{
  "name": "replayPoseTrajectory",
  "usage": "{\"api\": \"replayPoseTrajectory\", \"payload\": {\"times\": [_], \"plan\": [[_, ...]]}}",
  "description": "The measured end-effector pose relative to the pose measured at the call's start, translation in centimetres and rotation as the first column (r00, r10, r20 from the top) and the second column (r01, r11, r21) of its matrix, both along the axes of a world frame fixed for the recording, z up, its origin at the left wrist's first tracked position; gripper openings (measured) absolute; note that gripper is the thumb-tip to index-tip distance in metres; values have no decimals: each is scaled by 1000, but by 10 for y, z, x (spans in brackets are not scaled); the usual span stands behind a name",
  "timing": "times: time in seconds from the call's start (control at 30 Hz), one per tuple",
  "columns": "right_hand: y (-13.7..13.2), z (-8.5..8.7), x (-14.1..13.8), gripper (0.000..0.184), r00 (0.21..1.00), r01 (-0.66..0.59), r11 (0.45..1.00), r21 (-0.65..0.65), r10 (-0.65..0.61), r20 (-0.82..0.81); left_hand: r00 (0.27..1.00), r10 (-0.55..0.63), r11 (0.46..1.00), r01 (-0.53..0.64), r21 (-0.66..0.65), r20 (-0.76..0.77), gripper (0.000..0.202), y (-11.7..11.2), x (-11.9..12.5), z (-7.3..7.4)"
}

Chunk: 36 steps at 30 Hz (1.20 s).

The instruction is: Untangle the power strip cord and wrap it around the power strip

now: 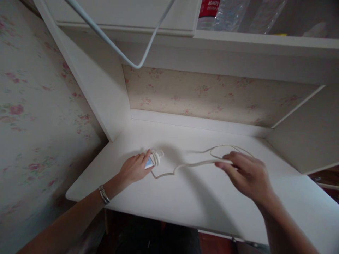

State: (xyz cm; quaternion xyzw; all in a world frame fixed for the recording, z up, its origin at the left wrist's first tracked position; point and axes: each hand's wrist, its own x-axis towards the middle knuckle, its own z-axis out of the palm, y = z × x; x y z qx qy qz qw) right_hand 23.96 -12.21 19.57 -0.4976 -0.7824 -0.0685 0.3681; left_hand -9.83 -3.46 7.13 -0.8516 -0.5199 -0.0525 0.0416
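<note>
My left hand (136, 166) is closed around a small white power strip (149, 162) with a blue socket face, low over the white desk. Several turns of white cord are wound about the strip's right end. From there the cord (194, 164) runs slack to the right, with one kink resting near the desk surface. My right hand (245, 173) pinches this cord between thumb and fingers above the desk's right half. Behind my right hand, more of the cord forms a loose loop; its far end is hidden.
The white desk (172, 201) has a low back ledge and side panels. Above it, a shelf (265, 40) holds clear plastic bottles (233, 16), one with a red label. A pale bent rod or cable (137, 66) hangs in front of the cabinet. Flowered wallpaper (39, 123) covers the left wall.
</note>
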Motion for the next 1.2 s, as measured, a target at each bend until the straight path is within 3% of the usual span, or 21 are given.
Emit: {"api": "replayPoseTrajectory", "payload": {"times": [0.1, 0.2, 0.37, 0.63, 0.8, 0.97, 1.2], "plan": [[31, 8, -3, 35, 969, 177, 984, 14, -172, -177, 989, -142, 988, 145, -61, 42, 66, -19, 13, 1], [62, 9, -8, 41, 921, 230, 972, -57, -236, -310, 969, -237, 966, 242, -93, 64, 64, -35, 23, 5], [91, 4, -23, 44, 883, 170, 976, -138, -213, -419, 953, -297, 939, 303, -161, 66, 50, -51, 36, 14], [98, -3, -48, 45, 863, 22, 979, -204, -121, -490, 933, -359, 910, 348, -225, -7, 52, -58, 43, 27], [104, -9, -52, 47, 868, 17, 973, -232, -130, -479, 922, -380, 891, 388, -237, 81, 52, -65, 44, 32], [115, -29, -45, 53, 866, 59, 950, -307, -202, -457, 879, -457, 848, 477, -233, 134, 54, -74, 38, 41], [128, -71, -6, 59, 890, 237, 882, -408, -365, -272, 802, -561, 804, 586, -95, 204, 64, -85, 26, 65]]}}
